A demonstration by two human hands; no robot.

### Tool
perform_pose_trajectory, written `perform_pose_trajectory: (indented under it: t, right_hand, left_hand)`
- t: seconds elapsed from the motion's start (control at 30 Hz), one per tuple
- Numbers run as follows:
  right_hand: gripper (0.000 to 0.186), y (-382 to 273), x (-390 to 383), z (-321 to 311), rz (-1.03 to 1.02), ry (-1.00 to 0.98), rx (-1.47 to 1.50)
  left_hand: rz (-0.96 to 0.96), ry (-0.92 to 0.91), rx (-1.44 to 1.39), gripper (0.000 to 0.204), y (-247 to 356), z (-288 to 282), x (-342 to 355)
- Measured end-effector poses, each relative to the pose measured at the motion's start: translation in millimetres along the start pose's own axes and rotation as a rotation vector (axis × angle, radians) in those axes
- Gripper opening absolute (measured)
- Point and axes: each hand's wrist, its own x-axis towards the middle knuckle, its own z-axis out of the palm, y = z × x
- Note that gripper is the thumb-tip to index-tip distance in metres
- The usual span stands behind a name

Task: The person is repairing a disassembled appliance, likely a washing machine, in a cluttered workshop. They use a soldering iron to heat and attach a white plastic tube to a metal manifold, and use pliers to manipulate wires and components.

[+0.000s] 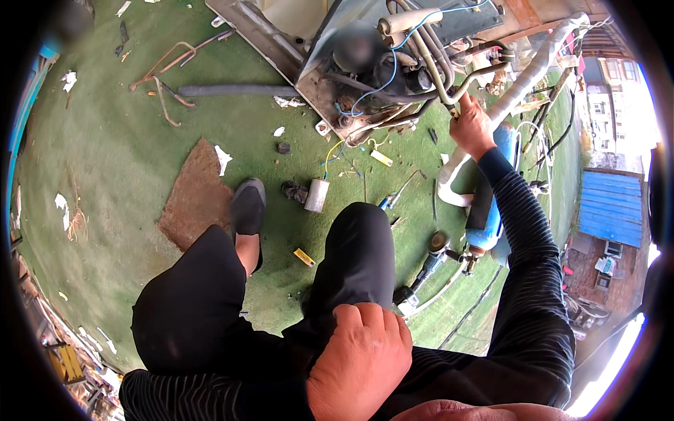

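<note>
My right hand (472, 126) reaches to the bent metal tubes (441, 70) at the side of an open metal appliance (316, 56), its fingers wrapped on a pipe near a dark sleeve. Inside the appliance are dark rounded parts and a thin blue wire (393, 67). A long white insulated pipe (517, 88) runs just right of that hand. My left hand (359, 358) is curled in front of my body by my dark-trousered knee (354, 245), back of the hand up; whatever its fingers close on is hidden.
A blue gas cylinder (481, 224) and an angle grinder (427, 270) lie to the right. Bent rods (168, 91), brown sheet (189, 196), a small metal canister (316, 195) and scraps lie on green flooring (91, 161). A blue corrugated panel (609, 203) stands at far right.
</note>
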Motion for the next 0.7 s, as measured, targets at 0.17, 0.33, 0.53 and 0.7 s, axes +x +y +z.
perform_pose_trajectory:
  t: [0.17,0.33,0.53,0.7]
  right_hand:
    - [0.055,34.5,26.1,-2.7,-0.224,0.057,0.035]
    - [0.053,-53.7,-18.6,-10.4,0.158,-0.042,-0.004]
    - [0.051,-9.7,5.7,-6.2,-0.006,0.009,-0.005]
    - [0.063,41.3,38.4,-5.8,-0.309,0.036,0.037]
  left_hand:
    - [-0.026,-0.011,0.01,0.024,-0.2,2.8,-2.5]
    - [0.001,-0.011,-0.007,0.023,1.7,7.3,-3.7]
    - [0.004,-0.011,0.017,0.022,-3.4,3.8,-7.2]
    - [0.032,-0.009,-0.029,0.021,-6.8,5.0,-4.2]
